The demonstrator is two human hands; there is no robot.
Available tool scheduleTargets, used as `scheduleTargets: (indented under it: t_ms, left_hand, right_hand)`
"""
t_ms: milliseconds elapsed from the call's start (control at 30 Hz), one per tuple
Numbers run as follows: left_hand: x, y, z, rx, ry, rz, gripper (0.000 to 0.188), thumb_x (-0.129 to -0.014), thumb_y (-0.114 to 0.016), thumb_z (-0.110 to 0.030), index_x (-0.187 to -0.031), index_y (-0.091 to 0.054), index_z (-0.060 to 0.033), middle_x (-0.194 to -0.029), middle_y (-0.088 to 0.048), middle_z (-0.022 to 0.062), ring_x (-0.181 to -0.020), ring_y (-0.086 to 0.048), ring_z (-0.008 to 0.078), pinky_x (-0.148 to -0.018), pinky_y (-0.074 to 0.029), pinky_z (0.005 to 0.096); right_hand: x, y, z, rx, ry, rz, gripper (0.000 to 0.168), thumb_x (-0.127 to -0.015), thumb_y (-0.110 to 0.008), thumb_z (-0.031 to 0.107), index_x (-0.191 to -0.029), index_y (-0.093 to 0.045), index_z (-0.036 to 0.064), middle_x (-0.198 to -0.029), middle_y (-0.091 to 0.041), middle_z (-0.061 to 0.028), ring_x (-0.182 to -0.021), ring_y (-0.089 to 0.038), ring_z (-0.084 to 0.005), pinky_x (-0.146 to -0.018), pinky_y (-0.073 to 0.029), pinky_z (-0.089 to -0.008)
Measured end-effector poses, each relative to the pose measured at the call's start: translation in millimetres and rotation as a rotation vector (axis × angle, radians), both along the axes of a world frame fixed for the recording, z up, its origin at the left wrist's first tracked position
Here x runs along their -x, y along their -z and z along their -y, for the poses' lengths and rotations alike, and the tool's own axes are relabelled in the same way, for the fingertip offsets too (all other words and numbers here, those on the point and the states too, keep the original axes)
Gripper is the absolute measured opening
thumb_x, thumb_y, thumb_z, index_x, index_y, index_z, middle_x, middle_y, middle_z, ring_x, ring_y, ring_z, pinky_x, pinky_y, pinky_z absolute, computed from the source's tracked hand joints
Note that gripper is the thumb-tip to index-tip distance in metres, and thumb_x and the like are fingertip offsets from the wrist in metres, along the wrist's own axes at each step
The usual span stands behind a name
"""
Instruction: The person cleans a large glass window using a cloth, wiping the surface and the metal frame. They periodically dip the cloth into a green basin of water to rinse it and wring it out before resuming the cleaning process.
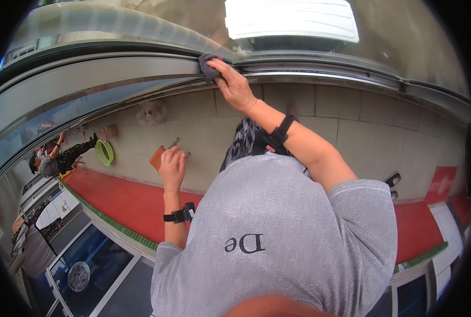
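My right hand (233, 85) presses a bunched dark grey cloth (209, 68) against the end of a metal window frame (140, 65). That spot is close to the corner where the frame meets the silver sill track (318, 77). Lower and to the left, my left hand (172, 166) hangs in the air with loosely bent fingers and nothing in it. Behind it in the picture, on the tiled floor, is a small orange object with leg-like parts (156, 158), partly covered by the hand; it may be a stool.
A person (53, 162) is at the far left, one hand raised to the window. Near them are a green basin (105, 153) and a pinkish bucket (107, 133). A clear plastic bag (151, 113) lies on the floor. A red ledge (116, 194) runs behind me. Dark shoes (393, 180) sit right.
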State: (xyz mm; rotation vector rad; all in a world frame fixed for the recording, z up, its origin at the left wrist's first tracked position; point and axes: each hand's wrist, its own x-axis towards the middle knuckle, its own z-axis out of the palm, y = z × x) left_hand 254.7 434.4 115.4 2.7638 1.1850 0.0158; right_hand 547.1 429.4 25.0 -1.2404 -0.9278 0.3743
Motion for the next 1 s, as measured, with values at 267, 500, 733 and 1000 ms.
scheduleTargets:
  t_ms: [267, 500, 733, 1000]
  left_hand:
    - [24, -10, -6, -0.059, 0.018, 0.054, 0.007, -0.081, -0.06, -0.012, -0.083, -0.065, -0.0075, -0.099, -0.061, 0.0038, -0.095, -0.055, 0.0244, -0.078, -0.047, 0.034]
    - [22, -33, -44, 0.038, 0.054, 0.318, 0.012, -0.083, -0.058, -0.009, -0.093, -0.064, -0.0065, -0.1, -0.061, 0.0069, -0.093, -0.057, 0.0241, -0.078, -0.047, 0.0311]
    - [-72, -47, -83, 0.61, 0.019, 0.804, 0.033, -0.087, -0.055, -0.009, -0.119, -0.051, -0.0003, -0.115, -0.056, 0.009, -0.104, -0.054, 0.0162, -0.087, -0.043, 0.0277]
    - [-121, -53, -93, 0.894, -0.101, 0.943, 0.036, -0.081, -0.056, -0.003, -0.117, -0.051, 0.0014, -0.114, -0.057, 0.0109, -0.107, -0.053, 0.02, -0.092, -0.04, 0.0311]
  right_hand:
    - [24, 91, 0, 0.353, 0.013, -0.273, 0.036, -0.085, -0.049, 0.009, -0.121, -0.046, 0.017, -0.114, -0.055, -0.0136, -0.101, -0.055, -0.034, -0.085, -0.043, -0.0346]
    - [5, 123, -4, 0.783, -0.074, -0.1, 0.04, -0.079, -0.056, 0.021, -0.118, -0.052, 0.015, -0.103, -0.061, -0.0169, -0.099, -0.056, -0.0349, -0.084, -0.044, -0.0384]
    - [-28, 155, 147, 1.179, -0.043, -0.069, 0.038, -0.074, -0.054, 0.019, -0.111, -0.059, 0.013, -0.105, -0.061, -0.0186, -0.096, -0.059, -0.0317, -0.083, -0.046, -0.0384]
    - [-5, 190, 394, 0.984, 0.57, -1.043, 0.029, -0.079, -0.048, 0.002, -0.107, -0.055, -0.002, -0.093, -0.062, -0.0125, -0.075, -0.063, -0.0228, -0.063, -0.053, -0.0341]
